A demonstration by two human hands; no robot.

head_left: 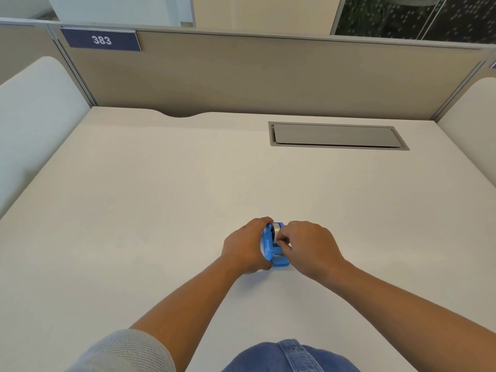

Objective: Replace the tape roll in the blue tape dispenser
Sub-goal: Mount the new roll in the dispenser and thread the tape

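The blue tape dispenser (274, 248) sits on the white surface (161, 197), near centre, long axis running near to far, cutter end toward the near edge. The left hand (245, 247) wraps its left side, gripping it. The right hand (308, 245) pinches at the tape roll (276, 230) seated in the dispenser; the fingertips cover most of the roll, so the exact contact is unclear.

One head-worn view looks forward and down over the desk (134, 197), wide.
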